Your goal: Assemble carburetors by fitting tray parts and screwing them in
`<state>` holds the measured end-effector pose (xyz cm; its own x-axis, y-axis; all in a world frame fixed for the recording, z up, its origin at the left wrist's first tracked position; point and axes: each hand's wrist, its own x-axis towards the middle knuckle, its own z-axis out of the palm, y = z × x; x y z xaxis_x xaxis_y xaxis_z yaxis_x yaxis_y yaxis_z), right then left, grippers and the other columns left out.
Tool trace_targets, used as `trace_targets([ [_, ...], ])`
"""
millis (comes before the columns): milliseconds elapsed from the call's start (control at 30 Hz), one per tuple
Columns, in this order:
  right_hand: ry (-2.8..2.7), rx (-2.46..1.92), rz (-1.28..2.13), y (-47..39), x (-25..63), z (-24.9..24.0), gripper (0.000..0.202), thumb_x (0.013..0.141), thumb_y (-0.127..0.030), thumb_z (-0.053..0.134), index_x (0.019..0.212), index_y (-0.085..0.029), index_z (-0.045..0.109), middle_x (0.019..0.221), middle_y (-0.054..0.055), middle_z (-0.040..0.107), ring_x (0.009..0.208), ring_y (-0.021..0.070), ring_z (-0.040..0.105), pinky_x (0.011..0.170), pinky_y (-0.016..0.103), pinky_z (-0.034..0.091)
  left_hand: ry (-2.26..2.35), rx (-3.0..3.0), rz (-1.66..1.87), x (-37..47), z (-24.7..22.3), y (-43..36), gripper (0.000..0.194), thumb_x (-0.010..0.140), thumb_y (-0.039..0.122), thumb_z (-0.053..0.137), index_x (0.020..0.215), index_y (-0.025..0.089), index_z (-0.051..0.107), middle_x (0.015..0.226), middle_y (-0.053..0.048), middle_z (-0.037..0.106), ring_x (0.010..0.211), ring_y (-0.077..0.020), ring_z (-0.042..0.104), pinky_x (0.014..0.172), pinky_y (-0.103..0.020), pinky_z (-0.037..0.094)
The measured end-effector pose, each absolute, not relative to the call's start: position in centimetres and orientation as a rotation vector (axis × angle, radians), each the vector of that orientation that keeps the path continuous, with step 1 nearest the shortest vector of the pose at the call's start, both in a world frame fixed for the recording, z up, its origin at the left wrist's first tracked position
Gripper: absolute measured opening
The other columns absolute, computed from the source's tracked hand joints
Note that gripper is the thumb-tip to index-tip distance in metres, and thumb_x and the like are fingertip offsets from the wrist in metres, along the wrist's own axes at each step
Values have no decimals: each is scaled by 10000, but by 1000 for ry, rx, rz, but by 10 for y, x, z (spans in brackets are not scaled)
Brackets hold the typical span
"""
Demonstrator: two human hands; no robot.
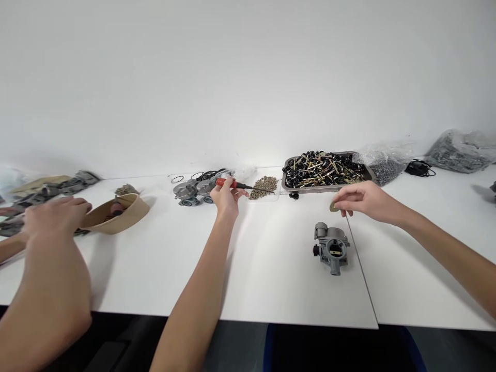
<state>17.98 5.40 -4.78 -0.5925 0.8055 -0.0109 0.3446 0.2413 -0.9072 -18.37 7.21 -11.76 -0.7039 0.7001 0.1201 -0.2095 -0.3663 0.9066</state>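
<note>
My left hand (228, 199) is closed around the red handle of a screwdriver (221, 182). Its dark shaft points right, the tip over a pile of small brass-coloured screws (264, 186) on a clear tray. Between the fingertips of my right hand (358, 199) is a thin, round brass-coloured disc (333, 207). Below that hand a grey metal carburetor (332, 249) rests on the white table, its round bore facing me. A black knob sticks out on its left side. Neither hand touches it.
A metal tray (284, 185) heaped with black and brass parts stands at the back. More carburetors (189, 190) lie behind my left hand. Bags of parts (461, 150) lie at right. A co-worker's arm (58, 258) reaches over the left side, near a tan bowl (132, 214).
</note>
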Motion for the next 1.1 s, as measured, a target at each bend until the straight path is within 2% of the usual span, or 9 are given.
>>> trace_targets([
  [100, -2053, -1011, 1423, 40, 184, -52, 250, 801, -405, 706, 869, -165, 722, 782, 57, 702, 693, 156, 644, 663, 318, 519, 1295, 679, 2085, -183, -119, 72, 213, 685, 267, 655, 708, 166, 469, 579, 54, 501, 356, -108, 499, 392, -277, 460],
  [200, -2010, -926, 1486, 30, 185, -57, 238, 816, -392, 692, 882, -171, 752, 803, 53, 687, 647, 140, 633, 609, 305, 504, 1299, 706, 2068, -183, -120, 72, 183, 703, 252, 637, 713, 165, 476, 583, 49, 500, 370, -104, 500, 408, -271, 465],
  [400, -1857, -1032, 1587, 13, 180, -63, 208, 714, -356, 807, 817, -182, 762, 692, 44, 702, 563, 133, 601, 525, 277, 457, 1302, 724, 2073, -184, -119, 72, 171, 748, 224, 601, 681, 168, 455, 588, 32, 486, 364, -118, 491, 407, -299, 463],
  [567, -1998, -1061, 1500, 6, 180, -66, 199, 740, -410, 784, 798, -220, 793, 794, 53, 726, 723, 172, 644, 648, 306, 504, 1314, 728, 2070, -186, -119, 71, 158, 755, 231, 588, 684, 164, 463, 621, 17, 516, 391, -100, 501, 399, -271, 468],
  [700, -2093, -1092, 1353, 1, 179, -68, 209, 789, -445, 732, 821, -252, 804, 845, 50, 716, 732, 174, 621, 637, 318, 452, 1307, 759, 2057, -187, -120, 72, 165, 750, 241, 596, 688, 164, 463, 626, 14, 531, 405, -83, 490, 414, -258, 483],
  [833, -2133, -1057, 1353, -4, 178, -68, 183, 790, -432, 738, 811, -262, 801, 822, 44, 707, 714, 170, 595, 621, 317, 412, 1306, 744, 2054, -186, -121, 71, 190, 736, 266, 621, 681, 163, 471, 621, 13, 533, 406, -80, 485, 414, -249, 469],
  [967, -2140, -1017, 1341, -5, 175, -69, 166, 793, -407, 737, 809, -247, 778, 818, 52, 666, 715, 166, 561, 636, 316, 423, 1310, 741, 2052, -184, -120, 70, 181, 750, 249, 618, 673, 163, 478, 627, 12, 518, 402, -93, 487, 414, -275, 464],
  [1100, -2142, -1009, 1325, 0, 174, -73, 156, 808, -370, 713, 915, -265, 756, 861, 43, 552, 720, 146, 494, 673, 312, 438, 1312, 734, 2056, -183, -120, 70, 189, 769, 248, 612, 672, 168, 470, 622, 18, 506, 398, -105, 492, 412, -287, 459],
])
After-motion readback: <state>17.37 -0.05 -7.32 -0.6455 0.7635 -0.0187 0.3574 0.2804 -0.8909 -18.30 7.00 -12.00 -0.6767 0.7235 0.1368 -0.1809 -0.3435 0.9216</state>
